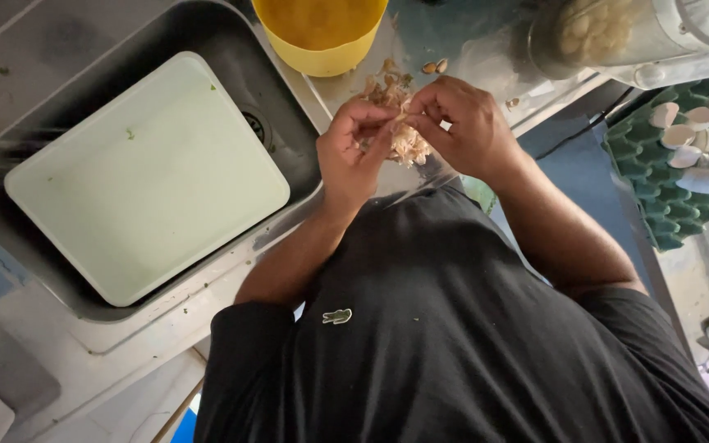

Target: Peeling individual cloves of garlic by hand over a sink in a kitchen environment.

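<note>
My left hand point(354, 152) and my right hand point(461, 123) meet over the steel counter point(346, 82), fingertips pinched together on a pale, papery garlic bulb point(410, 146). Both hands grip it, and its loose skin hangs below the fingers. Behind the hands lies a pile of dry garlic skins point(387, 89). Two small cloves point(434, 67) rest just beyond the pile. My black shirt fills the lower part of the view.
A yellow bowl point(322, 37) stands at the counter's far edge. To the left, a pale green tray point(145, 176) lies in the steel sink point(10, 246). A clear jar of peeled cloves point(596, 33) is top right; a green egg tray point(658, 164) with shells sits right.
</note>
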